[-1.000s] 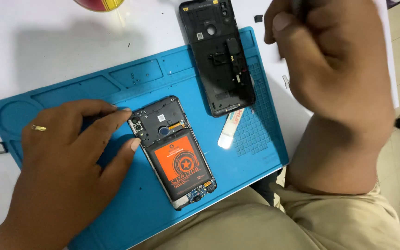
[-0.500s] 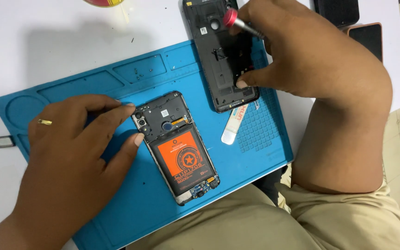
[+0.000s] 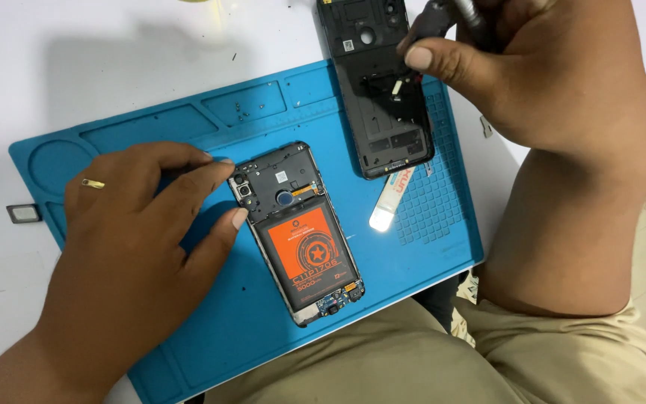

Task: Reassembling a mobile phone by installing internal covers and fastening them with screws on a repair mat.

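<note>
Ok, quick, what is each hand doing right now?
Left hand: open, fingers spread, fingertips steadying the opened phone on the blue mat.
Right hand: closed on a dark tool above the back cover.

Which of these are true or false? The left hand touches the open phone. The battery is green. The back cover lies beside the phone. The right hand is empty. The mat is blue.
1. The left hand touches the open phone. True: its fingertips rest at the phone's top left edge.
2. The battery is green. False: it is orange.
3. The back cover lies beside the phone. True: it lies apart, to the upper right, partly on the mat.
4. The right hand is empty. False: it holds a dark tool over the back cover.
5. The mat is blue. True.
</note>
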